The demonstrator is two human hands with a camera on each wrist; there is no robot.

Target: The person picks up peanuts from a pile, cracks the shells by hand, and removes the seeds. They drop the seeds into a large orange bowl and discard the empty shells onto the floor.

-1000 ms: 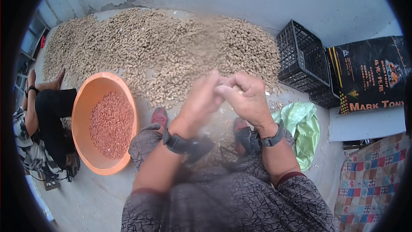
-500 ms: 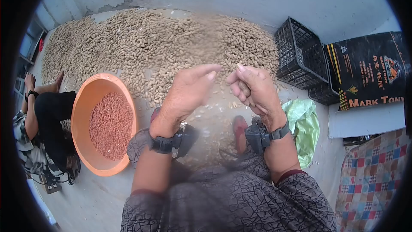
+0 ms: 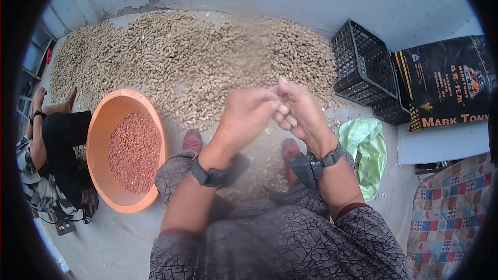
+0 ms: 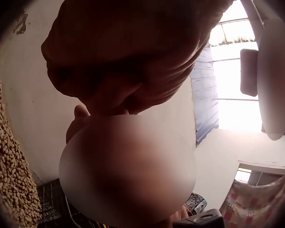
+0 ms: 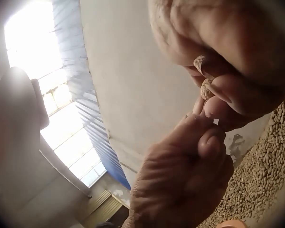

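I look down on a bare concrete floor [image 3: 124, 238] against a grey wall, with a wide heap of unshelled peanuts [image 3: 192, 57] spread across the far side. An orange basin [image 3: 101, 124] of red kernels sits at near left, and another person in black [image 3: 57, 145] crouches just left of it. At far right stands a black crate [image 3: 363, 67], a black printed sack [image 3: 446, 80] beside it, and a green bag [image 3: 365, 150] lies on the floor near my right knee.

My hands meet in the middle, raised above my lap. My right hand [image 3: 303, 114] has its grip curled round a peanut pod [image 3: 284, 109], pinched between thumb and fingers; the right wrist view shows pale shell [image 5: 206, 88] at those fingertips. My left hand [image 3: 244, 116] has its fingertips pressed against the same pod, and its grip closes on it from the left.
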